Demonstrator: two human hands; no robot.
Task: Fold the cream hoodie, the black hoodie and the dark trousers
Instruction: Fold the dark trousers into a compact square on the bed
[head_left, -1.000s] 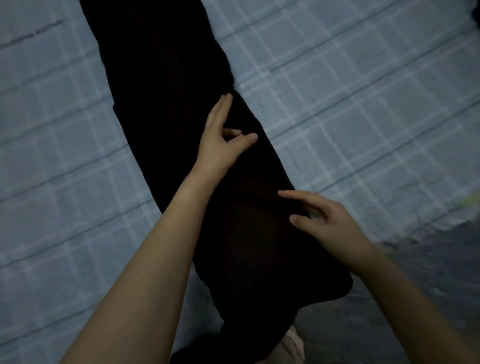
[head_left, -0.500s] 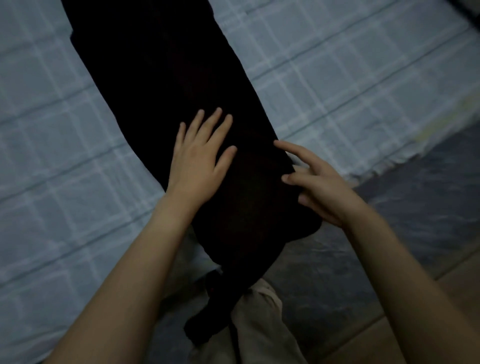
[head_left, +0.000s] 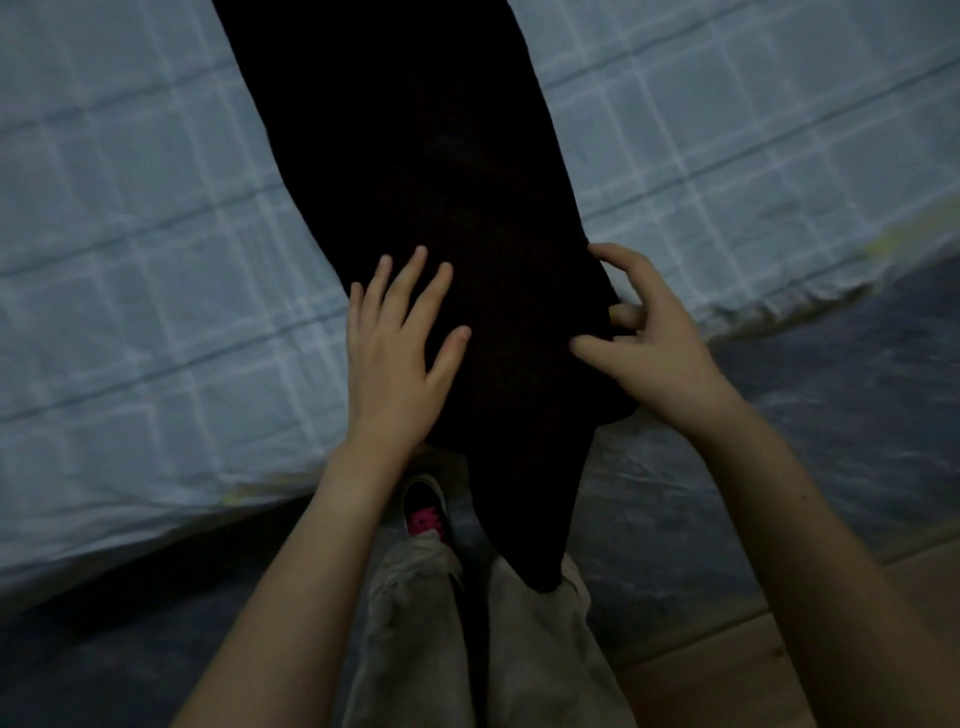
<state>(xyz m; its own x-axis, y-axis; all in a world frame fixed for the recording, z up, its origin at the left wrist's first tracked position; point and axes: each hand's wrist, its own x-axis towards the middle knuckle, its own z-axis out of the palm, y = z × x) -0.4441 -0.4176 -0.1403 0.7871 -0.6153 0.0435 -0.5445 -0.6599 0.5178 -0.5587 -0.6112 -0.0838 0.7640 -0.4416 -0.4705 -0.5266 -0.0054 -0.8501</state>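
Trousers (head_left: 415, 182), dark, beneath both hands on the bed (head_left: 130, 260), drooping off below the wrists. Keep left hand (head_left: 395, 364) flat, fingers spread, as anchor — lift with right hand (head_left: 649, 353), curled round the cloth's edge, without bunching.

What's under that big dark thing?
The checked sheet shows around the dark garment, which lies on it, its end hanging past the edge. Anything else beneath is covered.

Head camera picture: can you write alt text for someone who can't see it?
A person's left hand lies flat on a long dark garment hanging off a blue checked bedsheet, while the right hand grips its edge.
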